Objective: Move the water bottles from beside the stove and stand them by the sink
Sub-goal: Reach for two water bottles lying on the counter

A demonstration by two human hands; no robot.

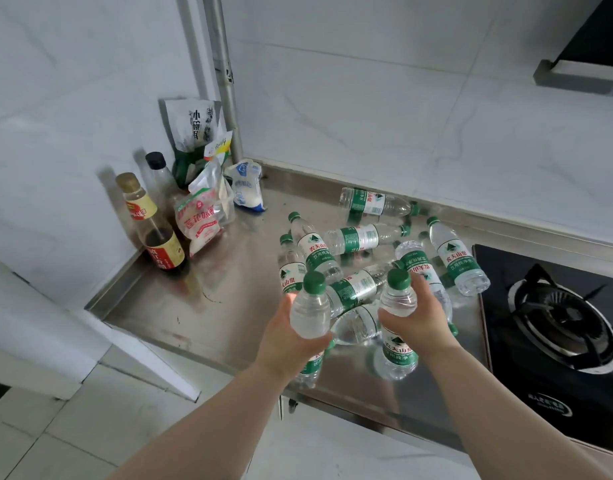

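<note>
Steel counter (228, 306) beside stove (557, 323), strewn with lying bottles (357, 237). Left hand (291, 336) and right hand (424, 315) each gripping a bottle: left bottle (310, 311), right bottle (398, 301), caps up, long axes near upright. Sink not showing; carrying both away, staying vertical.

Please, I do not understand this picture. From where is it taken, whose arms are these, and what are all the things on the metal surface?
A camera worn on a person's head looks down at their own bare arms. The left hand holds one water bottle and the right hand another, caps up. On the steel counter, more bottles lie scattered beside the gas stove. In the corner stand sauce bottles and food bags. No sink is visible.
</note>
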